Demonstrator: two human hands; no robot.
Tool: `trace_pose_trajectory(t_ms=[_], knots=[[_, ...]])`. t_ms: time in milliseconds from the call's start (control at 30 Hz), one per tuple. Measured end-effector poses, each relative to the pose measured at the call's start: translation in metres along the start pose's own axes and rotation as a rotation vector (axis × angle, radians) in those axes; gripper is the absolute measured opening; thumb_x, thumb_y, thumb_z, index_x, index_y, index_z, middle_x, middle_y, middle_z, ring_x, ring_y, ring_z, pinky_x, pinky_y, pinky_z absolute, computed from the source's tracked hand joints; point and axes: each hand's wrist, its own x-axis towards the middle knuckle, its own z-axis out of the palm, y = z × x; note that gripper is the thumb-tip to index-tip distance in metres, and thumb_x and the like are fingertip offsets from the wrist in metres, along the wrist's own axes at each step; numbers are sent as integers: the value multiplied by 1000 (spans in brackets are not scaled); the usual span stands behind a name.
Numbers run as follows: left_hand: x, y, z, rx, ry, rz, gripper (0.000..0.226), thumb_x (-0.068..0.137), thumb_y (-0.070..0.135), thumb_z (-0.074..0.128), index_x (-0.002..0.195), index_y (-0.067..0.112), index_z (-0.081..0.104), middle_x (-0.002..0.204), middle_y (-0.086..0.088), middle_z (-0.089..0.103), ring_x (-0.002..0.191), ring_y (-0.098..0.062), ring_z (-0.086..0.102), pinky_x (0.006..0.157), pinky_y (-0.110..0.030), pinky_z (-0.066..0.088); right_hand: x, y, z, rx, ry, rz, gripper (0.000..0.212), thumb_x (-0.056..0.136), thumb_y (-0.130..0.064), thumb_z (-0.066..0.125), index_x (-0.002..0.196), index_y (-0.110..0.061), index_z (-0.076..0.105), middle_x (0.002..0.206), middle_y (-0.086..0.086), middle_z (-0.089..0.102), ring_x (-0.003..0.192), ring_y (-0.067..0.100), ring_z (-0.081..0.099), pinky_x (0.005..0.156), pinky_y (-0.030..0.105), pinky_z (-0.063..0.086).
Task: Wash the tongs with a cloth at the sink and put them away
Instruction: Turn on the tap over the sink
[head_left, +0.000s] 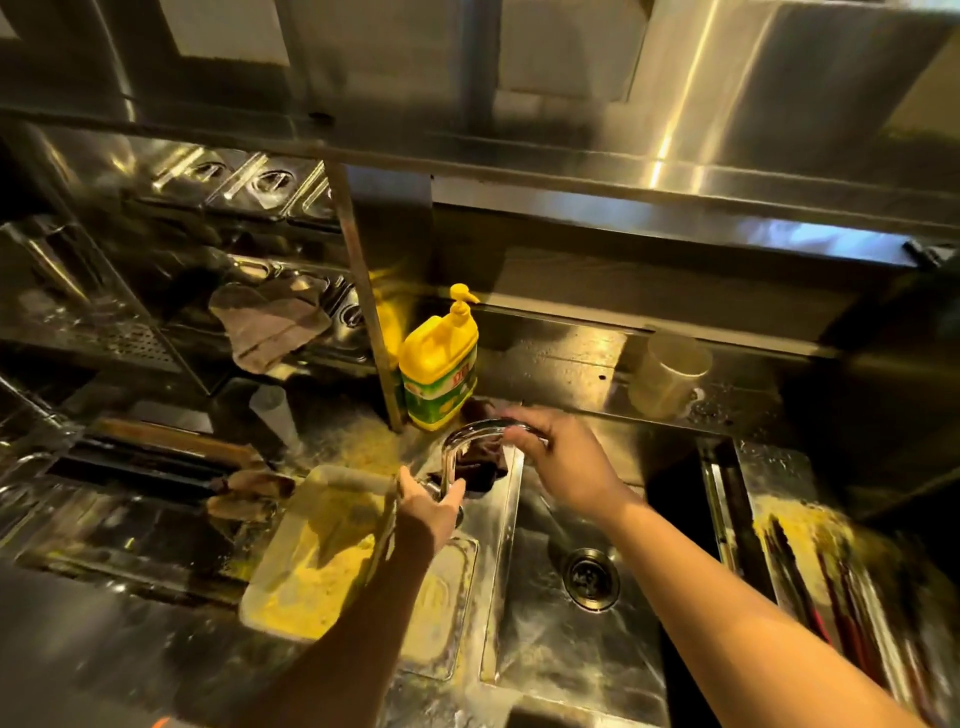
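The curved chrome faucet (451, 451) stands at the sink's back left corner. My left hand (431, 506) grips the faucet's base, thumb on one side and fingers on the other. A thin shiny metal strip (387, 525), possibly the tongs, runs along that wrist; blur hides what it is. My right hand (563, 462) curls its fingers over the spout's end. A dark cloth (480, 467) lies crumpled on the rim behind the spout. The steel sink (550, 639) with its drain (591, 578) lies below, holding nothing I can see.
A yellow dish soap bottle (440, 371) stands behind the faucet beside a steel post (366, 306). A tray with yellow residue (306, 561) sits left of the sink. Dark long utensils (800, 571) lie on the right drainer. A pale cup (667, 374) lies on its side at the back.
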Motion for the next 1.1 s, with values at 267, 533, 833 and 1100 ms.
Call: trace_pose_trajectory(t_ms=[267,533,833,1100], knots=[[9,12,3,173,-137,156,103,87,20,71,158,4,-3,167,-18,5,153,-35,15,124,-45,21,0,6,-2,16,-14,23,33,98,-29,58,129,-21,66,124,1,68,115,14,62,97,29,47],[-60,-26,56,381,-71,695,49,81,17,66,125,28,48,132,0,41,122,-18,47,96,-26,42,-20,37,-19,253,203,159,28,94,-29,64,120,-18,69,110,-16,70,94,-19,57,78,-1,39],[81,42,110,1041,-164,424,49,95,34,50,139,13,53,146,-20,49,137,-40,41,117,-49,26,-71,92,-33,307,234,398,19,100,-29,53,107,-23,70,100,-12,73,90,4,67,78,16,49],[-6,0,97,169,-167,175,45,78,18,82,103,10,45,97,-9,55,93,-29,60,74,-26,42,-113,123,-15,346,176,581,26,101,-15,52,92,-32,71,98,-13,72,97,9,68,84,26,53]])
